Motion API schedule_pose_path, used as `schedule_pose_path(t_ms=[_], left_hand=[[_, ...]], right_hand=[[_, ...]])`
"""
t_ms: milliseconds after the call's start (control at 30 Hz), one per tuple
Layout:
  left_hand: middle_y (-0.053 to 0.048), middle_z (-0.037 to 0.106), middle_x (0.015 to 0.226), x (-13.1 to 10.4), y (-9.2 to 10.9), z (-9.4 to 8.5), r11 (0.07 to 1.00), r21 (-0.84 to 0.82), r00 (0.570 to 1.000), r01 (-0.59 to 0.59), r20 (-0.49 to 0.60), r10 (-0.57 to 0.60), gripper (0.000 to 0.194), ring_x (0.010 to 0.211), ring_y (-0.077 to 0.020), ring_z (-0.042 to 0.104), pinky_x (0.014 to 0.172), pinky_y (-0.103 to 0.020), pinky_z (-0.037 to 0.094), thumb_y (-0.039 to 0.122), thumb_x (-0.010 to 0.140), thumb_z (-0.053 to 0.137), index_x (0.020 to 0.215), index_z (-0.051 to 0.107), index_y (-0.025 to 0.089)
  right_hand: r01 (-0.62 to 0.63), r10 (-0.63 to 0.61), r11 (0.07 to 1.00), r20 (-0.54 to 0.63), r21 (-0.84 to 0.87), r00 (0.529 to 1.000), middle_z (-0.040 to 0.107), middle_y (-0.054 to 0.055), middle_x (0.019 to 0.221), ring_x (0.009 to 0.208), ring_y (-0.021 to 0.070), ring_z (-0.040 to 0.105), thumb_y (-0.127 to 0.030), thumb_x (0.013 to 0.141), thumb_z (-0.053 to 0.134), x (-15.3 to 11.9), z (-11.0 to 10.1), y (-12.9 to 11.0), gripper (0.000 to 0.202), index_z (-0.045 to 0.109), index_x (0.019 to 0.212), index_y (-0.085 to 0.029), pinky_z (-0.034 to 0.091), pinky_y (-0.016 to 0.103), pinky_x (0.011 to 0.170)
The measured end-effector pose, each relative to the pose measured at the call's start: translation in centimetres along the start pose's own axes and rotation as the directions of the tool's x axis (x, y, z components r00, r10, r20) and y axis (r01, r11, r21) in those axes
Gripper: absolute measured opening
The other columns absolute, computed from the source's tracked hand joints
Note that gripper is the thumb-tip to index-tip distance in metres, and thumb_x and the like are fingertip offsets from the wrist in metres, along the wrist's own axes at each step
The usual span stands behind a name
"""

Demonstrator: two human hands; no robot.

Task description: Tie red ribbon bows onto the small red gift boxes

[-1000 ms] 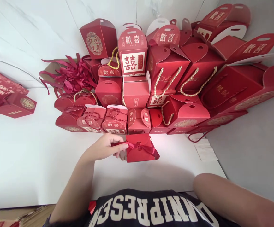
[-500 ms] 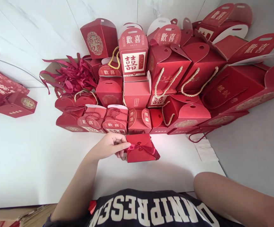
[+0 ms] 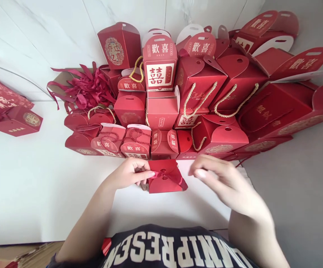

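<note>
A small red box (image 3: 167,184) with a dark red ribbon (image 3: 163,174) tied across its top is near the middle of the white table. My left hand (image 3: 135,173) is closed on the box's left side, its thumb on the ribbon. To the right of the box, apart from it, my right hand (image 3: 225,182) hovers with fingers curled and somewhat blurred; whether it holds anything is hidden.
Red gift boxes (image 3: 161,111) stand stacked against the tiled wall (image 3: 128,11) behind. A heap of loose red ribbons (image 3: 91,87) lies at their left. Another red box (image 3: 18,121) is at the far left of the white table (image 3: 24,186). A grey wall (image 3: 303,178) bounds the right side.
My right hand has come into view from the right and is now beside the red box. My left hand and the box have barely moved.
</note>
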State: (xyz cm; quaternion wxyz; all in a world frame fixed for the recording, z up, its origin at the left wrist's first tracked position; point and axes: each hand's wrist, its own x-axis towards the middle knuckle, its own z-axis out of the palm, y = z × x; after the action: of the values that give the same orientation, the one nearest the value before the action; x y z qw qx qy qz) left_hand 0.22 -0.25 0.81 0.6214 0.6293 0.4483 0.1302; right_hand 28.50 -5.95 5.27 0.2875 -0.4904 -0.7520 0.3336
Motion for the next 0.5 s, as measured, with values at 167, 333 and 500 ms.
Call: schedule_pose_path(t_ms=[167, 333, 500], left_hand=[[-0.001, 0.065, 0.064, 0.0, 0.1, 0.1, 1.000, -0.003, 1.000, -0.027, -0.005, 0.027, 0.027, 0.054, -0.0077, 0.059, 0.052, -0.017, 0.048, 0.037, 0.088, 0.065, 0.074, 0.062, 0.013], [0.001, 0.064, 0.065, 0.1, -0.1, 0.2, 1.000, -0.009, 0.999, -0.029, -0.027, 0.029, 0.028, 0.053, -0.0078, 0.060, 0.054, -0.018, 0.050, 0.037, 0.089, 0.064, 0.073, 0.060, 0.014], [0.000, 0.063, 0.066, 0.1, -0.3, 0.2, 0.997, 0.022, 0.996, -0.072, -0.057, 0.073, 0.029, 0.055, -0.0095, 0.061, 0.053, -0.019, 0.050, 0.040, 0.089, 0.062, 0.073, 0.058, 0.015]], right_hand=[[-0.061, 0.071, 0.995, 0.140, -0.073, 0.988, 0.059, 0.003, 0.084, 0.081, 0.0184, 0.056, -0.040, 0.091, 0.064, 0.9, 2.6, 1.6, 0.023, 0.058, 0.081, -0.020, 0.045, 0.032, 0.075], [-0.101, 0.043, 0.973, 0.271, 0.205, 0.961, 0.060, 0.000, 0.081, 0.075, 0.0147, 0.054, -0.037, 0.093, 0.061, 1.4, 3.0, 2.3, 0.021, 0.057, 0.082, -0.020, 0.043, 0.027, 0.072], [-0.265, 0.136, 0.882, 0.327, 0.390, 0.935, 0.056, -0.002, 0.068, 0.060, 0.0123, 0.053, -0.050, 0.093, 0.058, 2.1, 2.8, 3.0, 0.036, 0.051, 0.076, -0.020, 0.041, 0.025, 0.058]])
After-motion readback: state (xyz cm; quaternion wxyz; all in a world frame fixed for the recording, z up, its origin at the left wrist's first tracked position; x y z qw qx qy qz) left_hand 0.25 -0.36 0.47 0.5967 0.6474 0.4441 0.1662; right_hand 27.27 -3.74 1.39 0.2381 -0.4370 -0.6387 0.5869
